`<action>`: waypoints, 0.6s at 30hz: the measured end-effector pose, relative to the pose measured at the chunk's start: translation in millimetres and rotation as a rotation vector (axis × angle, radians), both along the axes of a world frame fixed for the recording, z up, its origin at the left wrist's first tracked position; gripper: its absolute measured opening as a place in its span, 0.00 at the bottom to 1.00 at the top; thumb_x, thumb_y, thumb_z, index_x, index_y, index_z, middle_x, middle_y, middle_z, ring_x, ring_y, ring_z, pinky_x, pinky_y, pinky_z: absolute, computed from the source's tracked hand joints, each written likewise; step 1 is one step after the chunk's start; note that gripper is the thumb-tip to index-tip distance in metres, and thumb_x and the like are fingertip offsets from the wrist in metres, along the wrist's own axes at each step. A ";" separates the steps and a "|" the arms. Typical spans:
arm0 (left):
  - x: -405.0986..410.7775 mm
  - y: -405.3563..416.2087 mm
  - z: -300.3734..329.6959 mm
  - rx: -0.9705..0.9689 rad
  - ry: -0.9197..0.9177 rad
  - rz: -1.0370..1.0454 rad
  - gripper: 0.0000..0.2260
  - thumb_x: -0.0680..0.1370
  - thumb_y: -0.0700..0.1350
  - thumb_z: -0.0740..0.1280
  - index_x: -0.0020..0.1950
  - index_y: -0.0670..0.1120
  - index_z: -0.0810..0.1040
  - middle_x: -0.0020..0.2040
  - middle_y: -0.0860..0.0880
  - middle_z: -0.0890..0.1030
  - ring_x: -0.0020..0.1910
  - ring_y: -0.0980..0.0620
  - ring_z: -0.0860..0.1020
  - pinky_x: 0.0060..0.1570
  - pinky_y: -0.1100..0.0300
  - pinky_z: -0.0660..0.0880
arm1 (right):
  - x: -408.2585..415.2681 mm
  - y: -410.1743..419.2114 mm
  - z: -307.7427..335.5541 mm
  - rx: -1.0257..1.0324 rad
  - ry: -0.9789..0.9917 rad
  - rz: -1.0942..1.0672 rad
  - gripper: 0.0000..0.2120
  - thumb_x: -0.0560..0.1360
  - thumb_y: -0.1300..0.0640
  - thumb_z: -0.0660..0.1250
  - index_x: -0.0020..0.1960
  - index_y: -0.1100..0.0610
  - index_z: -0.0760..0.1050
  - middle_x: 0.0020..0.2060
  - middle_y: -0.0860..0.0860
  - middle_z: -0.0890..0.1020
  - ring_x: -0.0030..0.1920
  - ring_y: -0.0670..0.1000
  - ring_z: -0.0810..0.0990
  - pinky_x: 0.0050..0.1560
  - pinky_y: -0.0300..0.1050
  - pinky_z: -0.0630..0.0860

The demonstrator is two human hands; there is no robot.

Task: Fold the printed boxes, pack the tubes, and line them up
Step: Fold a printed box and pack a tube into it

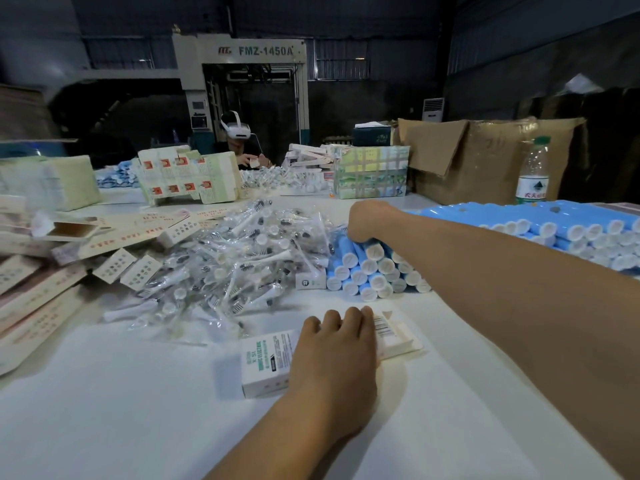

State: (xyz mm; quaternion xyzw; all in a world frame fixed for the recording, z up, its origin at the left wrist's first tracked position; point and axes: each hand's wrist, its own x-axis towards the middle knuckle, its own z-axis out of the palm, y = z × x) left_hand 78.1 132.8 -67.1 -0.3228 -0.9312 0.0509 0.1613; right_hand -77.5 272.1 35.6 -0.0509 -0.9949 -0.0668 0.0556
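A white printed box lies on the table in front of me, its open flaps pointing right. My left hand lies on top of the box with fingers curled over its far edge. My right hand reaches forward onto a stack of blue tubes with white caps; its fingers are hidden behind the wrist on the top tubes. A heap of brush heads in clear wrappers lies left of the tubes.
Flat and folded printed boxes pile up at the left. More blue tubes lie at the right, behind a water bottle and cardboard cartons. A person with a headset sits across the table.
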 end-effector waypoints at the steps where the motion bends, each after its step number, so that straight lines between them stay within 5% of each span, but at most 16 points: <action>1: 0.0 0.4 -0.2 0.005 -0.004 0.004 0.29 0.80 0.49 0.54 0.77 0.43 0.45 0.72 0.45 0.59 0.66 0.42 0.61 0.64 0.49 0.58 | 2.5 0.1 3.1 -0.006 0.005 0.010 0.10 0.74 0.63 0.60 0.34 0.59 0.67 0.32 0.53 0.71 0.30 0.50 0.69 0.26 0.41 0.65; 5: 0.1 -0.2 -2.3 0.074 0.012 0.019 0.27 0.80 0.51 0.53 0.77 0.45 0.49 0.69 0.47 0.64 0.63 0.44 0.65 0.60 0.50 0.60 | 30.8 11.1 20.6 -0.332 0.139 0.006 0.10 0.74 0.60 0.63 0.36 0.62 0.74 0.24 0.53 0.74 0.24 0.51 0.71 0.21 0.36 0.64; 7: 0.1 -1.3 -3.8 0.078 0.031 0.016 0.27 0.80 0.53 0.53 0.76 0.45 0.51 0.67 0.47 0.66 0.61 0.44 0.66 0.57 0.51 0.61 | 54.9 21.6 24.7 -0.663 0.259 0.016 0.11 0.76 0.58 0.64 0.53 0.64 0.76 0.26 0.54 0.74 0.22 0.51 0.70 0.20 0.36 0.65; 10: -2.2 -2.2 -5.6 0.081 0.052 0.010 0.27 0.79 0.54 0.51 0.76 0.46 0.51 0.66 0.49 0.66 0.61 0.46 0.66 0.56 0.52 0.61 | 99.7 40.9 9.4 -1.142 0.389 0.017 0.31 0.75 0.57 0.66 0.75 0.53 0.58 0.34 0.55 0.75 0.20 0.49 0.69 0.19 0.36 0.63; 14: -7.8 -1.8 -5.9 0.127 0.081 0.021 0.26 0.81 0.51 0.52 0.77 0.49 0.48 0.69 0.52 0.62 0.64 0.49 0.64 0.60 0.55 0.60 | 150.2 66.9 -41.7 -1.697 0.540 -0.028 0.36 0.73 0.65 0.66 0.75 0.46 0.55 0.33 0.56 0.75 0.20 0.47 0.69 0.19 0.38 0.63; 18: -4.3 3.4 -3.5 0.177 0.125 0.048 0.27 0.81 0.57 0.51 0.77 0.50 0.48 0.72 0.54 0.60 0.67 0.50 0.62 0.62 0.56 0.59 | 166.8 82.2 -77.5 -1.895 0.682 -0.134 0.33 0.73 0.69 0.64 0.73 0.51 0.57 0.37 0.58 0.74 0.21 0.47 0.71 0.21 0.40 0.69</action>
